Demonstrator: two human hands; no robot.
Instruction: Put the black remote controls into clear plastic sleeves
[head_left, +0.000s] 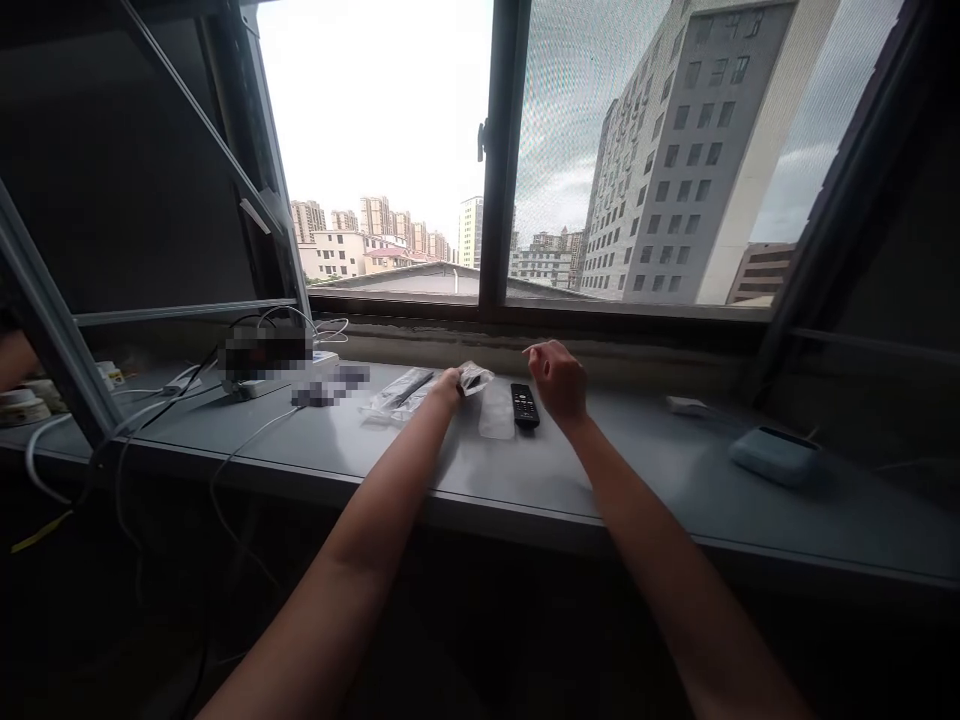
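My left hand [448, 385] is closed on a crinkled clear plastic bag [475, 377], held just above the desk; a dark patch shows in or behind it. Its fingers are mostly hidden. To the right, my right hand [559, 385] is raised with its fingers curled in, and whatever it may hold cannot be made out. Between the hands, a black remote control [526, 406] lies buttons up on the desk. Beside it lies a flat translucent plastic sleeve [496, 412]. More clear plastic packaging [397, 395], with a dark long thing on or in it, lies left of my left hand.
The grey desk [450, 470] runs below a window. At left are a metal frame [60, 310], loose cables [259, 430] and blurred-out items [330, 385]. A blue-grey box [775, 455] and a small white object [686, 405] sit at right. Part of another person's arm [15, 358] shows far left.
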